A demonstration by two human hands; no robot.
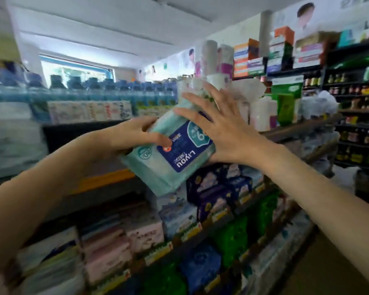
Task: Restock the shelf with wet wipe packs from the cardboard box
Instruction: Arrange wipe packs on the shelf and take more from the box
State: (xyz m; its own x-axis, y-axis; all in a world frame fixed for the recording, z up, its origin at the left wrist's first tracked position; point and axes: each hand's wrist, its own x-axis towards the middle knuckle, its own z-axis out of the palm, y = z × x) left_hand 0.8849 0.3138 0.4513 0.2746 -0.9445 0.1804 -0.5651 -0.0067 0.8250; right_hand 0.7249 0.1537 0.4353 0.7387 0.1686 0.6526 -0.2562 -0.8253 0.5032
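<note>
Head view: left hand [134, 133] grips the wet wipe pack [170, 150] by its left edge, thumb on the label; right hand [217, 128] lies flat, fingers spread, against its right side. It is held tilted before the shelf [102, 179]. Soft and probably slick, it seems best held by both ends. Cardboard box unseen; shelf goods blurred.

I stand in a small shop, in an aisle of household and hygiene goods. Tiered dark metal shelves [200, 235] in front of me carry soft plastic packs in pink, white, navy and green, with yellow and orange price tags [158, 252] along their front edges. A long row of blue-capped clear bottles [107, 88] lines the top level. Stacked colourful cardboard cartons [262, 58] sit high on the right, beside dark racks of small bottles [358, 107].
</note>
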